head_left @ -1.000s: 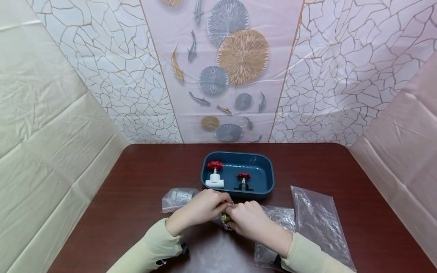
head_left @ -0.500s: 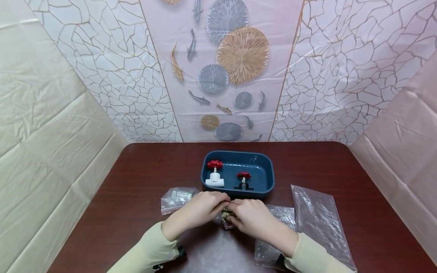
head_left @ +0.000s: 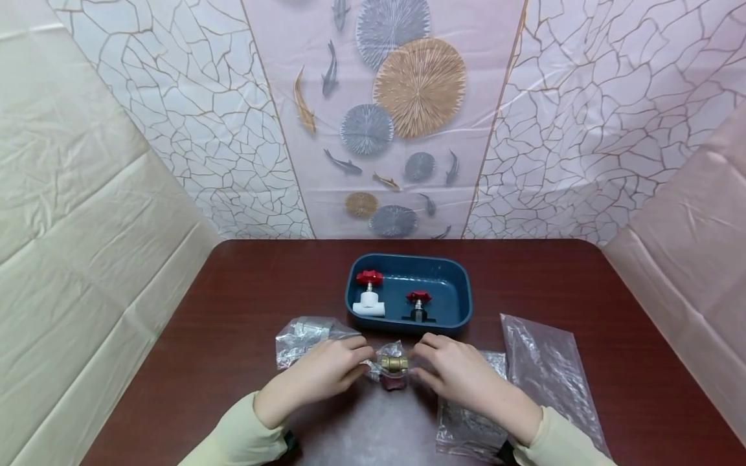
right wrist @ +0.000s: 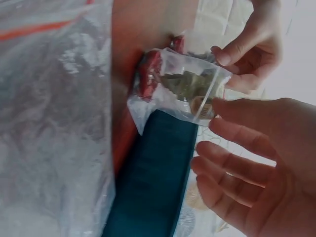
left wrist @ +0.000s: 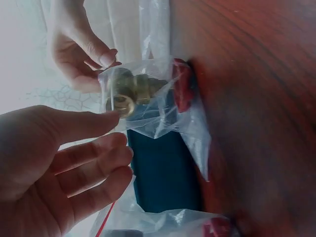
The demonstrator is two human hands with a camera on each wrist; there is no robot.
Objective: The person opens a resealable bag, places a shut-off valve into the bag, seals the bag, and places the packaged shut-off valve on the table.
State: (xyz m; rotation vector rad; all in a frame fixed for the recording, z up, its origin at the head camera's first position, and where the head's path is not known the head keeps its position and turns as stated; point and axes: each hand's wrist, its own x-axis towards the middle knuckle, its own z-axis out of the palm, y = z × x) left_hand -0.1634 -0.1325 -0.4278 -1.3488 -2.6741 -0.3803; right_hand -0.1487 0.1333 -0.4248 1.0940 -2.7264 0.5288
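A brass valve (head_left: 394, 364) with a red handwheel (left wrist: 182, 85) stands handwheel-down inside a clear plastic bag (right wrist: 173, 66), on the table between both hands. The bag's upper edge is up beside the brass body. My left hand (head_left: 326, 369) is at the left side of the bag, thumb and fingers apart and loosely bent, fingertips right at its edge. On the other side, my right hand (head_left: 457, 370) has its fingers spread and relaxed, thumb tip close to the bag in the right wrist view. Neither hand has its fingers curled round the valve.
Behind the hands is a blue tray (head_left: 408, 257) holding a white valve (head_left: 369, 304) and a dark valve (head_left: 418, 307), both with red handwheels. Another bagged item (head_left: 303, 333) lies left. Flat clear bags (head_left: 544, 369) lie to the right on the dark red table (head_left: 233, 291).
Both hands were together over the valve, with fingers on it and its bag. They have since moved apart, left and right, leaving the bagged valve standing in plain view between them.
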